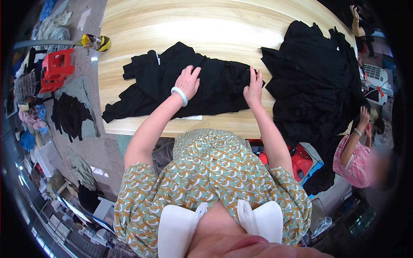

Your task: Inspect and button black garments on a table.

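Garment, black (219, 86), apparently long-sleeved, lies spread crosswise on the pale wood-grain table (223, 28), just in front of me. One narrow sleeve-like length reaches left and toward the near edge. Small white tag (158, 58) shows at its upper left; white flat piece (192, 117) shows from under its near edge.

Left hand: my left hand (188, 84) rests on the middle of the garment, fingers bent and slightly parted, fingertips on the cloth. Whether they pinch any fabric, I cannot tell. Pale bracelet (180, 96) sits round that wrist.

Right hand: my right hand (254, 90) lies at the garment's right end, fingers extended upward and parted, thumb held out to the left; I read it as open on the cloth.

Surroundings: heap of black cloth (316, 77) covers the table's right side, near my right hand and apart from the garment at that level. Red plastic stool (57, 71) stands beyond the table's left edge. Co-worker in a pink top (355, 157) is at far right, one raised hand (364, 118) beside the heap
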Motion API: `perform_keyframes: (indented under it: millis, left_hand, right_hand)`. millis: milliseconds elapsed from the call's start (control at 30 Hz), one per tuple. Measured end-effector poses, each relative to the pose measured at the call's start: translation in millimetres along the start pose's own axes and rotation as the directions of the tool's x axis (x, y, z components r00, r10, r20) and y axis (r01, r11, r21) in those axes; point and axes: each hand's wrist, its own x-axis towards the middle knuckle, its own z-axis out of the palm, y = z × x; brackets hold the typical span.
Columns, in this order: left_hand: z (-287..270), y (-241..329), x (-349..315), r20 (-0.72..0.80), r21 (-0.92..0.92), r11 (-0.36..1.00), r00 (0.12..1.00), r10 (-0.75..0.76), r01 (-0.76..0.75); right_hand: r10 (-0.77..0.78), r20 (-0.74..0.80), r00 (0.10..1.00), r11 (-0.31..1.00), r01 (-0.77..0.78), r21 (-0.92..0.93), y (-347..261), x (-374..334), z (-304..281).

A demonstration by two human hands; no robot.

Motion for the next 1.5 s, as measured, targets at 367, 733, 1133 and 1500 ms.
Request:
perform_keyframes:
  millis: [367,733,1133,1500]
  left_hand:
    - [39.5,-1.0,38.4,0.249,0.076,0.996,0.968,0.023,-0.043]
    - [2.7,28.6,27.5,-0.121,-0.308,0.945,0.990,0.072,-0.106]
    - [-136.0,61.3,-21.7,-0.112,-0.502,0.862,0.994,0.009,-0.064]
    - [-44.6,-62.3,-130.3,0.178,-0.005,0.777,0.766,-0.618,0.629]
  right_hand:
    - [0.118,0.161,0.980,0.764,-0.194,0.616,-51.0,48.6,-115.3]
    - [0.004,0.088,0.996,0.674,-0.067,0.736,-93.0,51.3,-171.8]
    - [-0.040,-0.141,0.989,0.767,0.121,0.630,-78.5,84.2,-196.3]
    - [-0.346,0.411,0.843,0.910,0.197,0.364,-93.9,68.5,-12.0]
